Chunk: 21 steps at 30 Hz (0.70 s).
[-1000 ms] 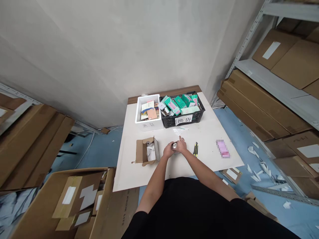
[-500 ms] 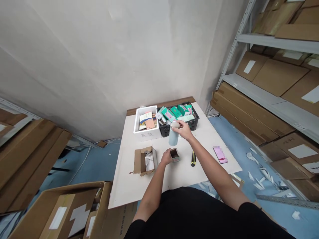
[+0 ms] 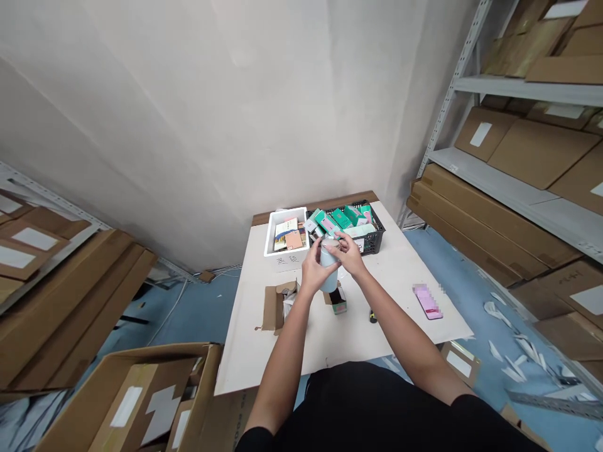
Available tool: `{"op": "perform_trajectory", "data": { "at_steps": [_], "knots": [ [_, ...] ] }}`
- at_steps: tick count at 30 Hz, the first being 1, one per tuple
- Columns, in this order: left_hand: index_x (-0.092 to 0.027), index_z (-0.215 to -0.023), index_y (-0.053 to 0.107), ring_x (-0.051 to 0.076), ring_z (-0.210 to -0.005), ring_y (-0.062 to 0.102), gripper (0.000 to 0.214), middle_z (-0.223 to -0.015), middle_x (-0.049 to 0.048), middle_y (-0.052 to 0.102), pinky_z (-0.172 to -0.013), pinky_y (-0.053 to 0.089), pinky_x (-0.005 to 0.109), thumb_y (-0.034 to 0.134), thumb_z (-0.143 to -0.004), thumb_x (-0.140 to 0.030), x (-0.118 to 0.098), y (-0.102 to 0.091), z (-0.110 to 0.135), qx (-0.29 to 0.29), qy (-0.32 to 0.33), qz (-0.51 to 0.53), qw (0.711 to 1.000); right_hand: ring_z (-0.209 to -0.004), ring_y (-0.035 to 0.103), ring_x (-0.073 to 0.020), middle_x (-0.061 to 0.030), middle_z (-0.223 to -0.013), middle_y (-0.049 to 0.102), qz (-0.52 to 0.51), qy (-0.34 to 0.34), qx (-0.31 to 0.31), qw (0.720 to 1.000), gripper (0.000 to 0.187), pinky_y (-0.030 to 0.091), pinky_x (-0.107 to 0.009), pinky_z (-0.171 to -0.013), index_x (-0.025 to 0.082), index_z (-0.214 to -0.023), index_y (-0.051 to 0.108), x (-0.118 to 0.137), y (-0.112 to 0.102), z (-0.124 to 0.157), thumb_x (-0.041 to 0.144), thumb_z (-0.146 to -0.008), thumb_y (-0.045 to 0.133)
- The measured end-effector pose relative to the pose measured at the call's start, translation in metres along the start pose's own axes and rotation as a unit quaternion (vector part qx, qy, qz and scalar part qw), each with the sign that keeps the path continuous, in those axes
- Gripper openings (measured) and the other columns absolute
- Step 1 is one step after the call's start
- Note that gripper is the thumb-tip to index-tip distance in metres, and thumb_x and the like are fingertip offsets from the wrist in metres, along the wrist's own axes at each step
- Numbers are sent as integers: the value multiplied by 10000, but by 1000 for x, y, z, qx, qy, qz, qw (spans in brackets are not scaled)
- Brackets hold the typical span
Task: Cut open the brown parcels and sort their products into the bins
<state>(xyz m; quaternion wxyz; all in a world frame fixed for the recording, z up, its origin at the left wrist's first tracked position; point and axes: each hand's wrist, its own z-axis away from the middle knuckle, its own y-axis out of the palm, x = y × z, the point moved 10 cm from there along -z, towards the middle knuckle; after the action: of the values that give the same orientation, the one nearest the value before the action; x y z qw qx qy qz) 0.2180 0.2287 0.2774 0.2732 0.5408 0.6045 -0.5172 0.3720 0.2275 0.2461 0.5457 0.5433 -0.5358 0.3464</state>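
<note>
Above the table I hold a pale blue cylindrical bottle (image 3: pixel 330 280) upright, its rounded top beige. My left hand (image 3: pixel 315 270) wraps round its left side. At the top right, my right hand (image 3: pixel 349 254) grips the bottle near the lid. Just below stands a small green-edged carton (image 3: pixel 340 307) with its flaps up, dark inside and touched by neither hand. To the left sits an opened brown cardboard box (image 3: pixel 274 306) with white paper in it, partly behind my left forearm. A black-and-yellow box cutter (image 3: pixel 372 316) is mostly covered by my right forearm.
At the table's back, a white foam box (image 3: pixel 284 260) holds small boxes, beside a black basket (image 3: pixel 374 242) of green cartons. A pink phone-like object (image 3: pixel 428 302) lies at right. Shelves of cartons (image 3: pixel 532 150) flank the table; a large open carton (image 3: pixel 211 370) stands front left.
My left hand has let go of the small carton and come up onto the bottle, which both hands now hold. The view has shifted slightly.
</note>
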Motion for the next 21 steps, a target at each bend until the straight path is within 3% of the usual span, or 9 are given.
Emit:
{"op": "perform_trajectory", "data": {
  "at_steps": [4, 7, 11, 14, 17, 21],
  "knots": [
    [-246, -1672, 295, 255, -1070, 727, 1167, -1229, 94, 737, -932, 602, 380, 931, -712, -439, 0, -11, -9, 1, -27, 102, 994, -1222, 680, -284, -70, -1306, 721, -59, 45, 127, 989, 889, 551, -469, -1046, 347, -1543, 468, -10, 14, 24, 490, -765, 873],
    [-253, -1702, 176, 245, -1091, 732, 1208, -1290, 114, 722, -952, 601, 393, 895, -759, -484, 0, -5, -13, 51, -40, 185, 981, -1164, 705, -287, -63, -1271, 736, -69, 81, 189, 976, 1008, 583, -472, -1000, 355, -1562, 433, -26, 25, 47, 406, -689, 933],
    [-310, -1706, 146, 260, -1230, 676, 1259, -1478, 140, 605, -976, 592, 374, 925, -731, -480, -1, 0, -16, 55, -48, 191, 979, -1068, 725, -288, -76, -1225, 731, -31, 69, 90, 993, 1222, 617, -464, -922, 338, -1627, 326, -36, 17, 55, 368, -602, 989],
    [-314, -1711, 108, 242, -1127, 707, 1356, -1372, 129, 655, -920, 612, 369, 972, -674, -440, 5, -2, -19, 35, -68, 163, 984, -1081, 709, -288, -93, -1247, 706, 5, 55, 33, 998, 1338, 606, -462, -942, 331, -1676, 236, -36, 9, 57, 359, -583, 1006],
    [-279, -1715, 69, 202, -964, 731, 1382, -1169, 82, 730, -886, 620, 374, 973, -677, -403, 12, -5, -20, 22, -89, 178, 980, -1111, 699, -273, -89, -1271, 687, -17, 59, 58, 996, 1304, 588, -456, -974, 357, -1699, 152, -37, 11, 60, 404, -674, 959],
    [-266, -1713, 76, 212, -1024, 735, 1334, -1154, 72, 753, -957, 599, 400, 944, -713, -424, 19, -3, -20, 34, -100, 245, 964, -1091, 704, -254, -72, -1261, 688, -55, 74, 110, 990, 1249, 586, -446, -965, 391, -1696, 137, -40, 15, 66, 422, -723, 920]
  ]
}}
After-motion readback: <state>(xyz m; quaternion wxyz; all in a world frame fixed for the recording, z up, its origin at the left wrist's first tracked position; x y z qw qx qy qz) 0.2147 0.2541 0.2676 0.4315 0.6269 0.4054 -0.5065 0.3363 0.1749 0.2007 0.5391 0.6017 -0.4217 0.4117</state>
